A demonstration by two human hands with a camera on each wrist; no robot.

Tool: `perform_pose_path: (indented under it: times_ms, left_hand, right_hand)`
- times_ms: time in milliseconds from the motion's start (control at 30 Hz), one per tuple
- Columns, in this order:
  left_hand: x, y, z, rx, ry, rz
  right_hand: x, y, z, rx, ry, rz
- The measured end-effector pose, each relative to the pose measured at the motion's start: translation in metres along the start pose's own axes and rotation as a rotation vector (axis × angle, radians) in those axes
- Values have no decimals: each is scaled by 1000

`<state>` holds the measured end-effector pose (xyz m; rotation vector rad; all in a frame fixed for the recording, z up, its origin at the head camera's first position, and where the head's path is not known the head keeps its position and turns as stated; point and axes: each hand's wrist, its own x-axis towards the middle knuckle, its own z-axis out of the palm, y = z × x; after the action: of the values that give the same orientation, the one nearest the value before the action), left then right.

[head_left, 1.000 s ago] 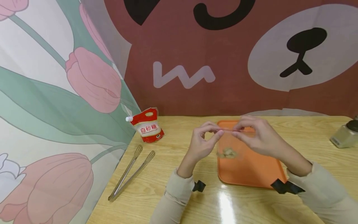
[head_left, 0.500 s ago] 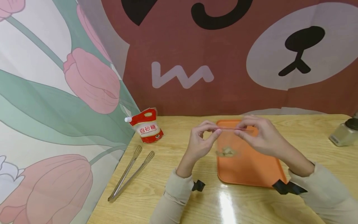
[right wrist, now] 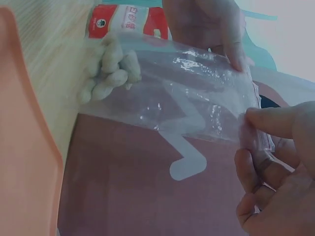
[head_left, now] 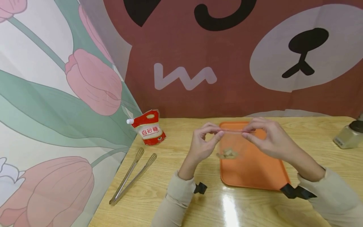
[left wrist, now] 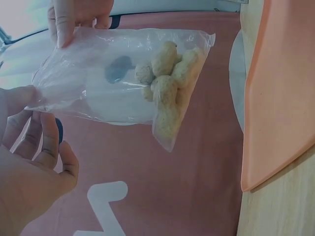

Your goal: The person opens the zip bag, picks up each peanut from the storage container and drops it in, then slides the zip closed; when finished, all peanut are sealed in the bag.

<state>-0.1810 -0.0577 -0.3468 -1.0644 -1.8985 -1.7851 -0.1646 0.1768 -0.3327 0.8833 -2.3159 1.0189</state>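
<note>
A clear zip bag (left wrist: 108,73) with a reddish top edge hangs between my two hands above the orange tray (head_left: 255,173). Several unshelled peanuts (right wrist: 110,69) lie gathered at its bottom. My left hand (head_left: 202,143) pinches one top corner between thumb and fingers. Along the same edge, toward the other end, my right hand (head_left: 269,138) pinches the bag with thumb and forefinger. The right wrist view shows the right thumb pressed on the bag's mouth, other fingers curled beneath. From above, the bag's mouth looks like a thin, taut line.
Metal tongs (head_left: 131,176) lie spread on the wooden table (head_left: 175,151) at the left. Behind them stands a red and white sugar pouch (head_left: 150,127) with a white cap. A jar with a black lid (head_left: 350,135) stands at the far right. Printed cloths hang behind.
My right hand has slid to the right along the bag's top edge, away from the left hand. The left hand stays nearly in place, and the peanuts have swung slightly left.
</note>
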Motion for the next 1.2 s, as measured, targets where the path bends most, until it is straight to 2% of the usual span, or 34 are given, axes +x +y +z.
perform_pose_path:
  times_ms: [133, 367, 533, 667, 833, 1000, 1200]
  left_hand:
    - [-1, 0, -2, -1, 16, -9]
    - [-2, -2, 0, -10, -16, 0]
    - [-2, -1, 2, -16, -32, 0]
    - [0, 1, 5, -14, -55, 4]
    - [-1, 2, 10, -2, -56, 8]
    - [-3, 2, 10, 31, -37, 25]
    - [-3, 3, 7, 58, -16, 33]
  right_hand:
    - [-5, 3, -3, -35, 25, 37]
    - [-9, 9, -10, 24, 48, -29]
    - [-2, 3, -10, -50, -20, 4]
    - [12, -7, 1, -47, -71, -56]
    - [22, -16, 12, -7, -66, -111]
    - [22, -16, 16, -30, -70, -132]
    - [12, -13, 12, -87, -74, -113]
